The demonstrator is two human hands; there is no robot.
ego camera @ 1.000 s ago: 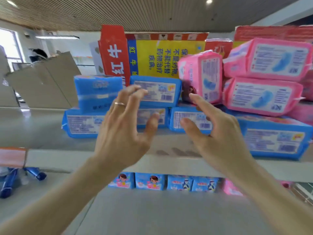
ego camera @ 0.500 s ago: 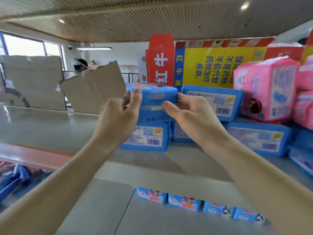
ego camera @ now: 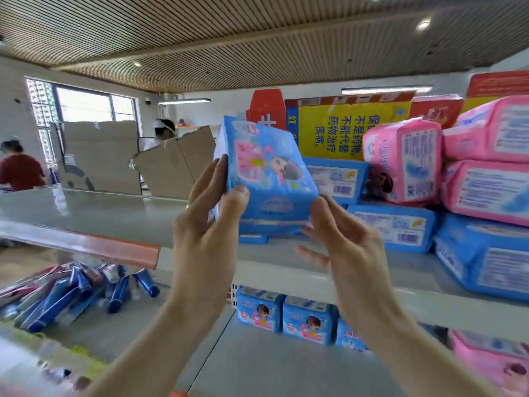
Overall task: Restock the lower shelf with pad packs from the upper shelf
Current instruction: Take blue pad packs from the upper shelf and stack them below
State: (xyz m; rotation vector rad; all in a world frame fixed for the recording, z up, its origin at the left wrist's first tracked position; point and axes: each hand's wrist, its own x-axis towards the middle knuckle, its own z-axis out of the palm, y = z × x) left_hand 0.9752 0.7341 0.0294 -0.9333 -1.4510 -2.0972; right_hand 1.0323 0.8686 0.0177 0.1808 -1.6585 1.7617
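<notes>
The left grip [ego camera: 206,233] is closed on a blue pad pack [ego camera: 266,173]: the thumb [ego camera: 238,196] presses its printed front and the fingers [ego camera: 212,179] run up its left side. The pack is held up in the air, tilted, with its cartoon face toward the camera, in front of the upper shelf [ego camera: 86,213] and clear of its surface. The right grip [ego camera: 343,242] is wide. Its thumb tip lies against the pack's corner at 5 o'clock, and its visible fingers spread loose below the pack rather than wrapping it.

At 3 o'clock from the held pack, more blue packs [ego camera: 392,227] lie flat in a stack on the upper shelf, barcode labels outward. Just beyond them, pink packs [ego camera: 403,159] are piled up to the frame's right edge. At 1 o'clock, a red and yellow carton [ego camera: 343,127] with Chinese print stands behind the stacks.

At 6 o'clock, under the upper shelf, a row of small blue packs [ego camera: 307,322] stands upright at the back of the lower shelf [ego camera: 272,368]. A pink pack [ego camera: 492,359] lies at 4 o'clock on that level.

At 9 o'clock, torn cardboard sheets [ego camera: 171,167] rise behind the upper shelf. At 8 o'clock, an orange edge strip [ego camera: 114,247] runs along the shelf front above a heap of blue tubes [ego camera: 71,296]. Two people stand far off at 9 o'clock, near a window.
</notes>
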